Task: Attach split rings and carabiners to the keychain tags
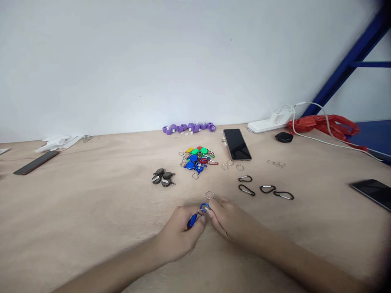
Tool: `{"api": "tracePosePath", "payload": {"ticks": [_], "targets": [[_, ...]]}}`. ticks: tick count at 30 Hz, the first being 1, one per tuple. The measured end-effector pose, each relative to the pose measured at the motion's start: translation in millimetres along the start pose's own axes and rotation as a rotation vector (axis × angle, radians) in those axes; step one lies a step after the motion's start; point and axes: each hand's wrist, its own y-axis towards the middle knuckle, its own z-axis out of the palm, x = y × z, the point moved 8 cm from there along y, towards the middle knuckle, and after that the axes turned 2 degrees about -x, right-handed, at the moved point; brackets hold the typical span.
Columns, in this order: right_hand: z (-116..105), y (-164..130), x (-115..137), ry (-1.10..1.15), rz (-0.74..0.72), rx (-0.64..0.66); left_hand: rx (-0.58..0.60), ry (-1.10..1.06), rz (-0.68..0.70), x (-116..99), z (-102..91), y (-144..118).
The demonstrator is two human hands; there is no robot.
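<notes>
My left hand [180,232] grips a blue key tag [193,220] low over the tan table [76,211]. My right hand [227,219] pinches the blue carabiner [204,208] at the tag's upper end, so both hands meet there. A loose silver ring [209,194] lies just beyond the fingertips. Farther back sits a heap of coloured key tags [198,158] with rings and carabiners mixed in.
Three black fobs [163,178] lie left of the heap, several black carabiners [265,189] and loose rings [276,164] to the right. Beyond are a phone [237,144], purple wheels [189,127], a power strip [269,122], a red bag [328,123]. Another phone [372,193] sits far right.
</notes>
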Motion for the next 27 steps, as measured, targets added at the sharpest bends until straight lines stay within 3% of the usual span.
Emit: {"api": "tracePosePath", "payload": {"ticks": [7,14,21,27], "targets": [[1,3,8,-0.028,-0.032,0.012,0.035,0.013,-0.054,3,4.6,1],[1,-1,1,0.059,0.026,0.031,0.039,-0.209,-0.179,21,7.8,3],[-12,-1,-15,0.307,0.047,0.125,0.168,-0.447,-0.05,16,2.7,12],[-29,2,-34,0.217,0.09,0.06,0.099,-0.442,0.007,15,-17.0,23]]}}
